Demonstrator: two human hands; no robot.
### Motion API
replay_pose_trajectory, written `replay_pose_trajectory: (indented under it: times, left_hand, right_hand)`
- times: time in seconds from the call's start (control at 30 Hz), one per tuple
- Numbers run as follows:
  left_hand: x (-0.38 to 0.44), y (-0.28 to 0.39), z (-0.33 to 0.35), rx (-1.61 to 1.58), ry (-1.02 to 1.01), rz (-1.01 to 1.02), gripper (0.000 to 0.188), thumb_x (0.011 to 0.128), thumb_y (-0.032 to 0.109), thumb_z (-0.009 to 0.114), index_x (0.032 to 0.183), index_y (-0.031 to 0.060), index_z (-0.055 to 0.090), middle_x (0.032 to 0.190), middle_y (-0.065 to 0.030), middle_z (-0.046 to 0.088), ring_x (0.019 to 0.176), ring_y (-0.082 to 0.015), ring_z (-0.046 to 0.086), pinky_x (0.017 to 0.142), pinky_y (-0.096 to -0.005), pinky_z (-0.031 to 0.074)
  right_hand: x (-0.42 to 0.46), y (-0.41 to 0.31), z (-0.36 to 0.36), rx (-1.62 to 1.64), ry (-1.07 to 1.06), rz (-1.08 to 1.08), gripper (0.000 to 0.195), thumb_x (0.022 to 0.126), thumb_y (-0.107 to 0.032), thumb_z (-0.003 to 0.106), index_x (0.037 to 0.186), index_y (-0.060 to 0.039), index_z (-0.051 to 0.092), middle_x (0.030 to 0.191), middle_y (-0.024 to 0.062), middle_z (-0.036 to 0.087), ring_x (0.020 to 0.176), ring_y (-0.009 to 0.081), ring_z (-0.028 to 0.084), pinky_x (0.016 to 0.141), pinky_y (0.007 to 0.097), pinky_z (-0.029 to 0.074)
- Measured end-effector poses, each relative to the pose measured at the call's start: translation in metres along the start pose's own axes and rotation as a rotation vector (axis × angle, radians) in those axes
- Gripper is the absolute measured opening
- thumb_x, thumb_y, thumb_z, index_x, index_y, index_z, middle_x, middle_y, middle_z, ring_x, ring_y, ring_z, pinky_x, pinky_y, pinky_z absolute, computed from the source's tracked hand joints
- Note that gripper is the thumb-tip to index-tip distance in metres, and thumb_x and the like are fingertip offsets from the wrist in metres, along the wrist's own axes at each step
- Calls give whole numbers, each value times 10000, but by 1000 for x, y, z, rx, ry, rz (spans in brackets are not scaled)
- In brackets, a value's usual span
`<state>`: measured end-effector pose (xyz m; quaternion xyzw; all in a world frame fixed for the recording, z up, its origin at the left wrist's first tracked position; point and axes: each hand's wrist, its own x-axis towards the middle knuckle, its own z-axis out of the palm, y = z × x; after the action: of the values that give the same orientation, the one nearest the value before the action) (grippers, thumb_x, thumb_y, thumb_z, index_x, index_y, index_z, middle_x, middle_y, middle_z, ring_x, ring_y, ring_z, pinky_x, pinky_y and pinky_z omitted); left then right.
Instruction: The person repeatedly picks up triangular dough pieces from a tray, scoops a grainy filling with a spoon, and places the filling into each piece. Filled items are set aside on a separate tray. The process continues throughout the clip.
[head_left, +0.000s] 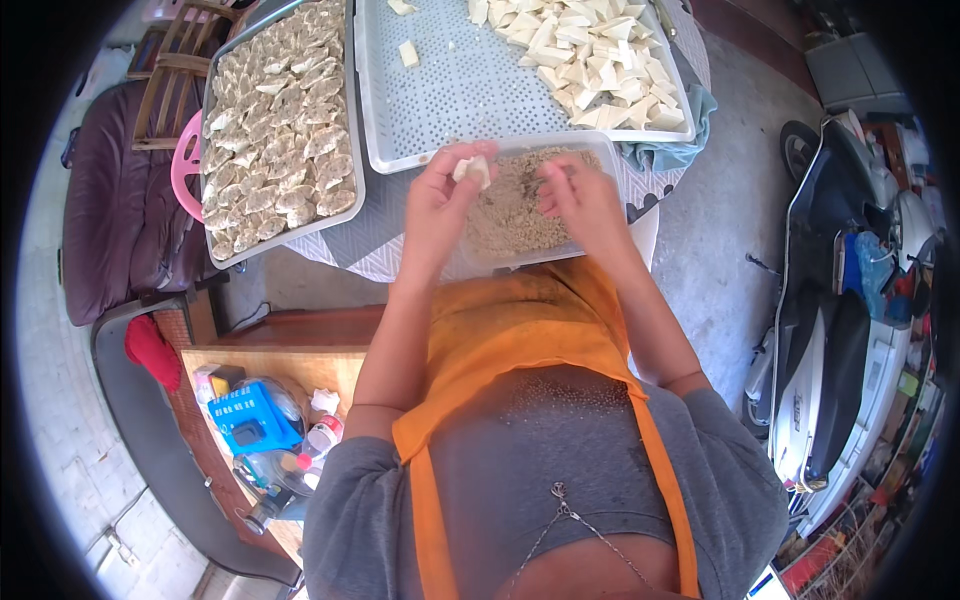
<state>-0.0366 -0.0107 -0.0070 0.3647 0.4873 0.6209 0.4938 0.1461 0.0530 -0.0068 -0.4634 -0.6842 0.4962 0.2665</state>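
My left hand (450, 176) holds a small pale piece, which looks like cut tofu (472, 171), between thumb and fingers over the left rim of a clear plastic tub. My right hand (574, 195) is over the tub's right part, fingers curled and slightly blurred at the crumbly brown filling (517, 217); whether it holds any cannot be told. Behind the tub, a perforated plastic tray (465, 97) bears a heap of pale triangular pieces (592, 60) at its right and a few loose ones at its left. Left of it, another tray (358, 150) is packed with rows of filled pieces (285, 135).
The trays and tub stand on a cloth-covered table (360, 240). A teal cloth (679, 135) hangs at its right edge. A pink plastic stool (184, 169) shows at left, a wooden cabinet (300, 360) with bottles at lower left, and a scooter (817, 337) at right.
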Motion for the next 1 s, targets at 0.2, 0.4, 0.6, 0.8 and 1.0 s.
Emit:
replay_pose_trajectory:
  times: [0.2, 0.4, 0.6, 0.8, 1.0]
  left_hand:
    - [2, 12, 0, -13, -10, -102, 306, 929, 19, 453, 1215, -3, 560, 1180, -116, 618, 1025, -156, 612, 842, -248, 467]
    - [4, 9, 7, -6, -66, -174, 348, 900, 6, 428, 1216, 23, 573, 1185, -71, 614, 1015, -113, 576, 827, -224, 441]
    - [6, 0, 24, 11, -190, -218, 359, 896, 29, 431, 1220, 51, 582, 1182, -16, 606, 956, -52, 536, 750, -176, 403]
    - [-4, -8, 43, 268, -185, -116, 335, 918, 55, 431, 1227, 20, 554, 1033, -32, 625, 839, -60, 521, 712, -218, 428]
    - [-3, -11, 51, 747, -81, 232, 249, 954, 85, 431, 1160, 4, 546, 877, -63, 577, 757, -142, 570, 668, -292, 473]
  right_hand:
    - [5, 2, 12, 410, -91, 175, 283, 981, -217, 471, 978, 39, 591, 752, 125, 650, 617, 190, 667, 582, 285, 558]
    - [-13, -10, -37, 559, 63, 133, 286, 1002, -257, 468, 983, 0, 591, 751, 100, 652, 600, 161, 641, 520, 266, 531]
    - [-25, -27, -37, 457, 229, -7, 228, 990, -196, 497, 936, 1, 599, 710, 90, 651, 549, 133, 623, 491, 245, 511]
    - [-24, -59, -15, 165, 300, -158, 183, 918, -160, 621, 854, 11, 625, 650, 61, 643, 522, 122, 644, 449, 233, 472]
    - [-20, -81, -19, -132, 266, -355, 177, 898, -131, 639, 795, 13, 631, 611, 44, 628, 493, 100, 633, 422, 223, 432]
